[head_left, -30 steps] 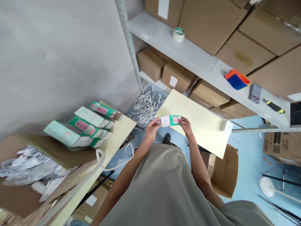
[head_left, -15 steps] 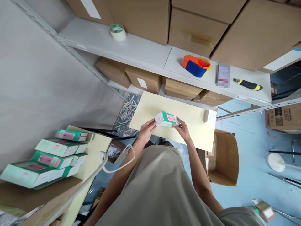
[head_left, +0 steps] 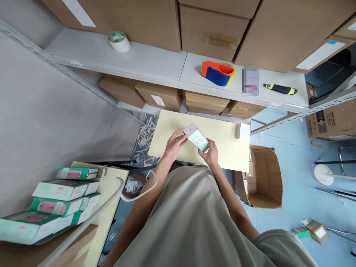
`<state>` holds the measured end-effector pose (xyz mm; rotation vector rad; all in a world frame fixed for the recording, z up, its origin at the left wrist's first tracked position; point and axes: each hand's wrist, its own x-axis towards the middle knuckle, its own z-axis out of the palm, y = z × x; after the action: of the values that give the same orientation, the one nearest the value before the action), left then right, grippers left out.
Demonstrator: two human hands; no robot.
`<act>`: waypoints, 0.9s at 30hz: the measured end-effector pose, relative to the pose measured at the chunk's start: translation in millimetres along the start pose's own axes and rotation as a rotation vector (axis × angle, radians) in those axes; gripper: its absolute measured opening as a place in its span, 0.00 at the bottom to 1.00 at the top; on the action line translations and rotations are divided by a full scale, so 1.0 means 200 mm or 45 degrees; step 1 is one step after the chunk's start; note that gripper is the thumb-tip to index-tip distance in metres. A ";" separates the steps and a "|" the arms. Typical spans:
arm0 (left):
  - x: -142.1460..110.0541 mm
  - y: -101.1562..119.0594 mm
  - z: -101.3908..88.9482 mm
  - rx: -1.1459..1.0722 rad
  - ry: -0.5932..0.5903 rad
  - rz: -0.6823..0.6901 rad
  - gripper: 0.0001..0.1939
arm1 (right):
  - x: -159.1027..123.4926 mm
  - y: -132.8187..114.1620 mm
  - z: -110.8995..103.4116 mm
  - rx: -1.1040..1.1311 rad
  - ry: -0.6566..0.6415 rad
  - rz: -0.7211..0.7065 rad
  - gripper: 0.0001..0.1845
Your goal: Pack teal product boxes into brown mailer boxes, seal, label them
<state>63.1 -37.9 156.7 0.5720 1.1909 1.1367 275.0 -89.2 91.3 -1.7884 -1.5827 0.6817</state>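
Observation:
Both my hands hold a small white and pale-green box over the cream-coloured tabletop. Its pale-green long side is turned up and carries a pink mark. The grey-white end flap points up and left. My left hand has its fingertips and thumb at that end. My right hand grips the opposite, lower right end between thumb and fingers. A small white box stands at the table's right edge.
A stack of green-and-white boxes sits on the left behind a white bent pole. The shelf ahead holds a tape roll, a tape dispenser and a utility knife. An open carton stands right on the floor.
The box has been rolled and tilted, so its pale-green side faces up instead of the side with the pink picture. Its right end has dropped toward me. The camera view has shifted slightly.

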 end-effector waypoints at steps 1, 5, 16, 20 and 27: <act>0.02 0.02 0.00 0.107 -0.001 0.085 0.26 | 0.00 -0.02 -0.01 0.026 -0.030 0.012 0.38; 0.09 0.11 -0.03 0.547 0.063 0.539 0.23 | -0.01 -0.11 -0.04 0.281 -0.188 0.175 0.37; 0.18 0.26 -0.07 0.599 -0.164 0.587 0.22 | -0.07 -0.33 -0.11 1.116 -0.679 0.495 0.33; 0.20 0.26 -0.11 0.538 -0.244 0.484 0.21 | -0.09 -0.35 -0.10 1.199 -0.778 0.538 0.34; 0.27 0.24 -0.17 0.591 -0.044 0.580 0.16 | -0.05 -0.40 -0.10 0.748 -0.681 0.308 0.42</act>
<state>12.1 21.8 163.1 1.2613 1.3404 1.2200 236.1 -97.1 163.6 -1.4172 -1.2765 1.6558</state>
